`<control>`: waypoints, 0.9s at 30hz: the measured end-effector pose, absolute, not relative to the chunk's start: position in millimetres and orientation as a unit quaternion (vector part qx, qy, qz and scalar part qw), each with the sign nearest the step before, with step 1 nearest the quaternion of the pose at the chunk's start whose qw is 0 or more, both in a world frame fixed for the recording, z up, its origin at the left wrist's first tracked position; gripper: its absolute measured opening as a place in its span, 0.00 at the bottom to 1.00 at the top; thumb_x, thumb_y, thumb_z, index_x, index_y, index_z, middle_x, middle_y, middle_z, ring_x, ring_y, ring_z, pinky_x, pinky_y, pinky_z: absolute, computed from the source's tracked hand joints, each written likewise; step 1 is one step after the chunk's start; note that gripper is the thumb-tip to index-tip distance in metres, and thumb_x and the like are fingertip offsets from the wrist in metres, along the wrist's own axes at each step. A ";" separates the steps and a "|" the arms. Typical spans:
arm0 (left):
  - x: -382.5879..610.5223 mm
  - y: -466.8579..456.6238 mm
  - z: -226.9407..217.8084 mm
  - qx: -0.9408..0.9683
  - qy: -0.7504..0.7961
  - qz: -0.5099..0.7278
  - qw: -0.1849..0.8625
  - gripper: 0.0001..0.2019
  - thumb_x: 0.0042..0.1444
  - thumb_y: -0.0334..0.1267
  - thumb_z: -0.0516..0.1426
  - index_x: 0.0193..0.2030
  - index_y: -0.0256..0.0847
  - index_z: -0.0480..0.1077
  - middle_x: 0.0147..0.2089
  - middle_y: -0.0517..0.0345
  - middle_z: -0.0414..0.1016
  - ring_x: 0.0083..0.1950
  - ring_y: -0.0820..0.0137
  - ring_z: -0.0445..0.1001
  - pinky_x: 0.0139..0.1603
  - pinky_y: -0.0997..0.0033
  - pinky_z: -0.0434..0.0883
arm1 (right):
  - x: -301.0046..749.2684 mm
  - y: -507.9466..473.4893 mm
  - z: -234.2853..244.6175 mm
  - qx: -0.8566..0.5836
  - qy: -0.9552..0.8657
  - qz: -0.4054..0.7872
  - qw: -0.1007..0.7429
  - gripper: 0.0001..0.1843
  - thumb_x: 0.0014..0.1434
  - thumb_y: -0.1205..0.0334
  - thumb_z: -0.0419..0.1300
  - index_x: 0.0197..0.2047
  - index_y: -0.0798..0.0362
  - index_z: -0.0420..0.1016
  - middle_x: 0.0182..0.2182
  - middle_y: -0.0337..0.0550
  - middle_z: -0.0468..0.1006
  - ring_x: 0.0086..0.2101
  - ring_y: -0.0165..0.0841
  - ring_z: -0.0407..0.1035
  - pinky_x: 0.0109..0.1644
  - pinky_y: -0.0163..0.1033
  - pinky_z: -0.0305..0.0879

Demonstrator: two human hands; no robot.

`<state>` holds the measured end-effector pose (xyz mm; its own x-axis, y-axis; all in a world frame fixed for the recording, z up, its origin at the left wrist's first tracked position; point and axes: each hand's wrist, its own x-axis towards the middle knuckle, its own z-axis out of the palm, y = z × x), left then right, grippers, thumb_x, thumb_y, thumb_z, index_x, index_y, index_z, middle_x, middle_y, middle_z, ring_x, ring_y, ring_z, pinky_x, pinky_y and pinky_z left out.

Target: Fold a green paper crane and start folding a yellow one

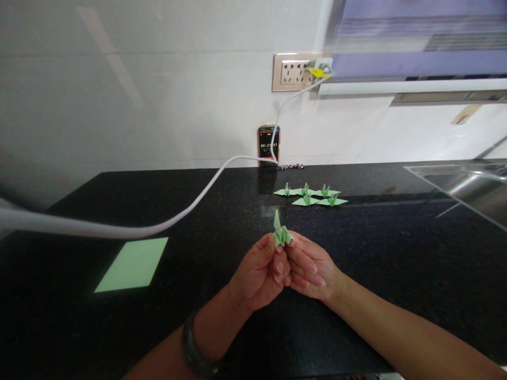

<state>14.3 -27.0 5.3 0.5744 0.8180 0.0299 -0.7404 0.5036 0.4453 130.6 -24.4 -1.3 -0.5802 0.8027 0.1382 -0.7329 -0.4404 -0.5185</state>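
Note:
A small folded green paper crane (282, 235) is held up between both hands above the dark counter. My left hand (262, 272) pinches its left side between thumb and fingers. On the other side, my right hand (311, 266) pinches the right part of the paper, its lower fingers curled against the left hand. One pointed end of the crane sticks straight up. The fingertips hide its lower part. Beyond the hands, several finished green paper cranes (307, 199) stand in two rows on the counter.
Green square paper (132, 265) lies on the black counter (222, 211) at left. A phone (269, 146) showing a timer leans against the wall. Its white cable (190, 208) crosses the left foreground, and another stretch reaches the wall socket (295, 73). A sink (471, 184) is at right.

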 end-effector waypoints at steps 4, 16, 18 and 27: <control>14.4 -27.2 5.1 0.211 0.092 0.451 0.862 0.09 0.56 0.32 0.48 0.27 0.35 0.64 0.16 0.63 0.66 0.15 0.82 0.63 0.18 0.82 0.66 | 130.4 -24.9 -1.9 -0.063 -0.275 0.845 0.455 0.14 0.61 0.66 0.42 0.33 0.58 0.67 0.09 0.27 0.56 0.06 0.18 0.43 0.13 0.24 0.59; 15.0 -29.4 4.6 0.227 0.093 0.447 0.860 0.07 0.55 0.34 0.51 0.27 0.35 0.64 0.16 0.65 0.66 0.15 0.82 0.62 0.18 0.83 0.65 | 129.2 -26.3 -2.0 -0.093 -0.283 0.838 0.457 0.10 0.60 0.63 0.45 0.32 0.56 0.64 0.08 0.25 0.55 0.05 0.18 0.42 0.12 0.23 0.56; 14.4 -26.1 3.4 0.241 0.106 0.449 0.854 0.08 0.55 0.36 0.51 0.27 0.35 0.63 0.16 0.65 0.65 0.14 0.82 0.62 0.18 0.83 0.64 | 129.8 -24.5 -1.2 -0.117 -0.296 0.826 0.465 0.10 0.60 0.63 0.46 0.31 0.56 0.63 0.08 0.25 0.57 0.05 0.18 0.44 0.12 0.24 0.56; -8.9 3.7 0.0 0.379 0.261 0.430 0.777 0.09 0.51 0.38 0.54 0.26 0.34 0.64 0.20 0.60 0.68 0.20 0.78 0.66 0.22 0.79 0.65 | 151.3 -12.0 0.2 -0.266 -0.479 0.718 0.430 0.10 0.58 0.59 0.50 0.29 0.57 0.61 0.12 0.34 0.69 0.09 0.21 0.58 0.13 0.24 0.54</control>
